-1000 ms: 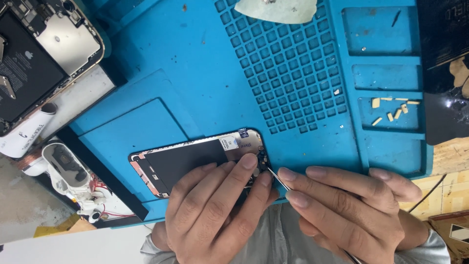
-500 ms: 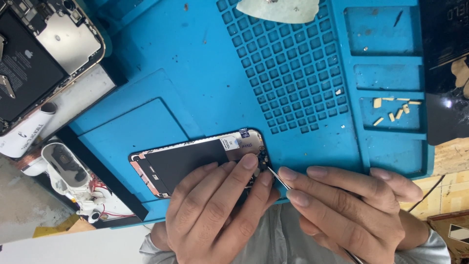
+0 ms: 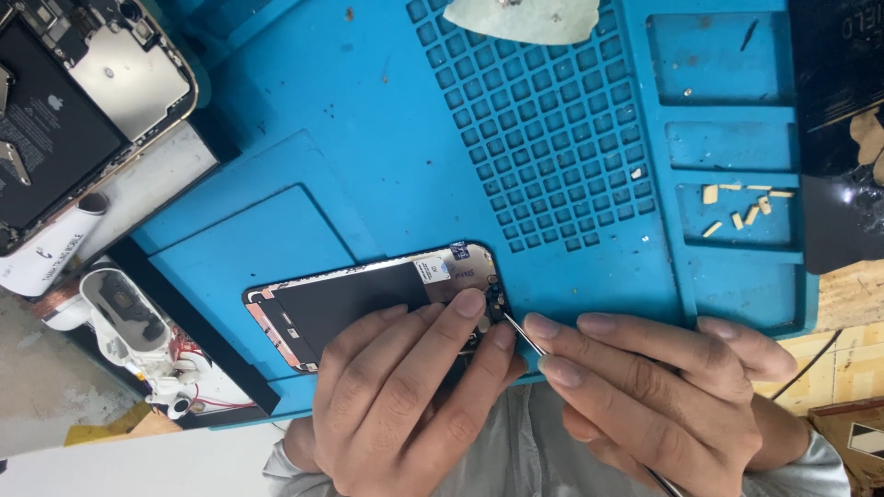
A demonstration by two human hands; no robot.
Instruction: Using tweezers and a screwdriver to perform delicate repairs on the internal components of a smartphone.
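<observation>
Closest to me, my left hand (image 3: 405,396) lay flat across the near end of the phone screen assembly (image 3: 368,299), its fingers (image 3: 465,308) together and pressing the panel down onto the blue silicone repair mat (image 3: 368,166). My right hand (image 3: 654,387) sat just beside it, fingers pinched shut on a pair of slim metal tweezers (image 3: 525,333), whose tip touched the small connector area at the panel's right corner, right under my left fingertips. I judged the step in hand to be fine work on that corner, lifting or seating a tiny part, and the next move seemed to call for a steady, light touch so the tip would not slip or scratch the flex. The panel lay back side up, near the mat's front edge, tilted slightly. Farther out, the mat's grid of small square cells (image 3: 552,138) held little, while a side tray (image 3: 737,207) kept a few pale slivers. Beyond, at the far left of the worktop, an opened phone body (image 3: 74,101) showed its battery and shielding, and a pale cloth-like piece (image 3: 525,18) rested at the mat's top edge.
</observation>
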